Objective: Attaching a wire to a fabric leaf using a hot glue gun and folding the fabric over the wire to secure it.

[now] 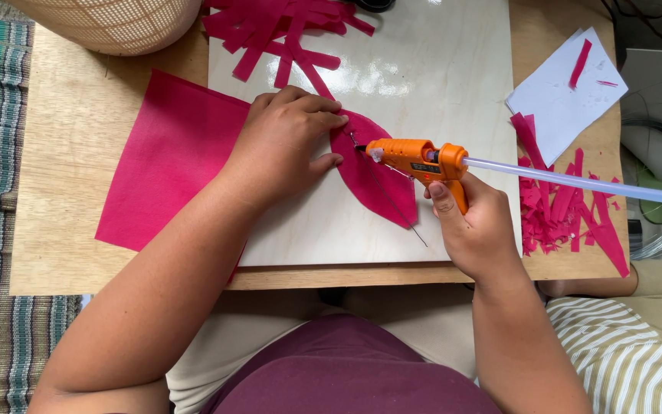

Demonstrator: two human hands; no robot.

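At centre of the counter (78, 230), the left hand (289, 146) presses flat on a pink petal (373, 176) lying on a pale board (438, 69); the right hand (476, 222) is clamped around an orange glue gun (415, 159). Likely risks: hot nozzle touching fingertips (335, 121), or glue smearing.

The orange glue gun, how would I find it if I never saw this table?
Start at the pale wooden board in the middle of the table. On its right side, the right hand holds the orange glue gun, its tip at a pink leaf-shaped piece. It is the only orange thing, with a long clear stick out its back.
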